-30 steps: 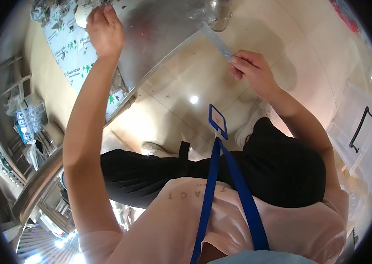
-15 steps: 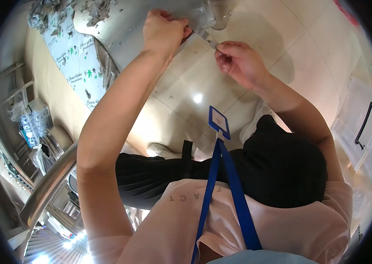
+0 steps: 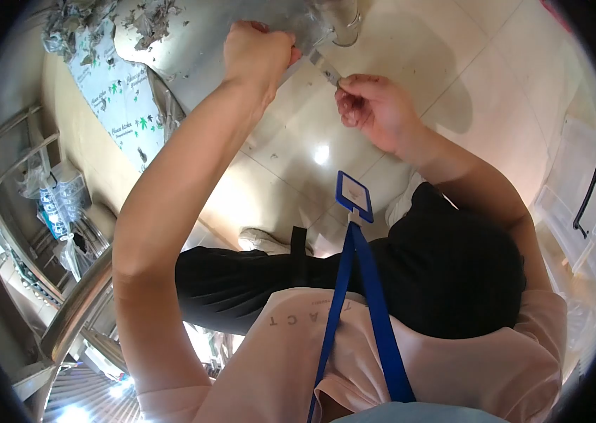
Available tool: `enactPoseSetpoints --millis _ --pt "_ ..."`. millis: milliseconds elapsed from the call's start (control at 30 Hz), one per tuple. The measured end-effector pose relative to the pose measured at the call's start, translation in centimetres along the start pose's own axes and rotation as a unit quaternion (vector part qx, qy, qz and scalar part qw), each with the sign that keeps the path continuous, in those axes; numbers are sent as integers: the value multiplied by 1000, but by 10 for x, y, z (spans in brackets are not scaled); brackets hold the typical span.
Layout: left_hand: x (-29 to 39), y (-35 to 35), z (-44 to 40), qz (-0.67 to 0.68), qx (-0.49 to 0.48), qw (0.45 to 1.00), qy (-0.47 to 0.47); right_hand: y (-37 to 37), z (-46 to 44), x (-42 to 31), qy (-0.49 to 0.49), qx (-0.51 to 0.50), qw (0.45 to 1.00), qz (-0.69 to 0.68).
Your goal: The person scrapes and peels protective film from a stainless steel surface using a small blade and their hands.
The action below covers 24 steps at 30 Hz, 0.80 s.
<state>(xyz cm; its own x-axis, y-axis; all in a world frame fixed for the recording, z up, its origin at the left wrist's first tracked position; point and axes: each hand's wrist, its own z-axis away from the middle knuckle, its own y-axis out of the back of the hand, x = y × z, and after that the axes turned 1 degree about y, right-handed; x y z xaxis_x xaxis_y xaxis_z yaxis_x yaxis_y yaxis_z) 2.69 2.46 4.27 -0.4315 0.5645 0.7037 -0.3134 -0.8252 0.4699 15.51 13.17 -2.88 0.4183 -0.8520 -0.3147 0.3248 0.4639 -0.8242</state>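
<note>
One strip [image 3: 323,68], pinched in right fingers [image 3: 360,86]

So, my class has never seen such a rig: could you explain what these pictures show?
There is no robot here, just a person's two bare hands. One head-worn camera takes every picture, looking forward and down. Grey scraps lie on the metal surface, and a leaf-patterned sheet shows beside it. The right hand pinches one end of a thin, flat strip. The left hand is curled near the other end; whether it touches the strip is hard to tell.
</note>
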Motion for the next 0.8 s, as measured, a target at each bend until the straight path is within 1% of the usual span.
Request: enactPoseSetpoints --millis 100,200,233,333,367,433,467,500,533,600,667,700,733,800 --pt "2 -2 -7 36 -20 999 11 -4 -3 -1 58 38 998 7" --pt "-3 -2 -28 87 -45 995 -28 -5 -10 -9 97 28 993 62" --pt "-4 3 -29 89 -80 992 -35 -4 -7 -14 97 -13 987 124" --pt "-11 13 -14 240 -32 969 -48 -14 2 -23 168 67 934 308" --pt "-21 24 -11 246 -72 965 -54 -14 2 -23 182 63 922 335" --pt "-31 38 18 242 -96 964 -56 -11 2 -26 215 50 894 389" --pt "-36 44 31 241 -107 963 -59 -12 3 -26 220 35 892 393" --pt "-54 51 36 256 -148 954 -43 -13 5 -23 223 21 890 398" --pt "-69 55 43 258 -157 953 0 -14 4 -21 225 4 888 402" --pt "-95 55 62 258 -175 944 107 -14 0 -17 195 -13 880 432" --pt "-123 56 66 241 -239 926 165 -13 2 -10 144 -24 876 461" --pt "-132 57 63 144 -271 931 198 -11 -4 -10 121 -33 871 475" --pt "-150 66 57 103 -321 918 207 -8 -10 -11 100 -41 866 489" --pt "-175 72 53 97 -217 941 243 -5 -22 -13 86 -73 816 567"
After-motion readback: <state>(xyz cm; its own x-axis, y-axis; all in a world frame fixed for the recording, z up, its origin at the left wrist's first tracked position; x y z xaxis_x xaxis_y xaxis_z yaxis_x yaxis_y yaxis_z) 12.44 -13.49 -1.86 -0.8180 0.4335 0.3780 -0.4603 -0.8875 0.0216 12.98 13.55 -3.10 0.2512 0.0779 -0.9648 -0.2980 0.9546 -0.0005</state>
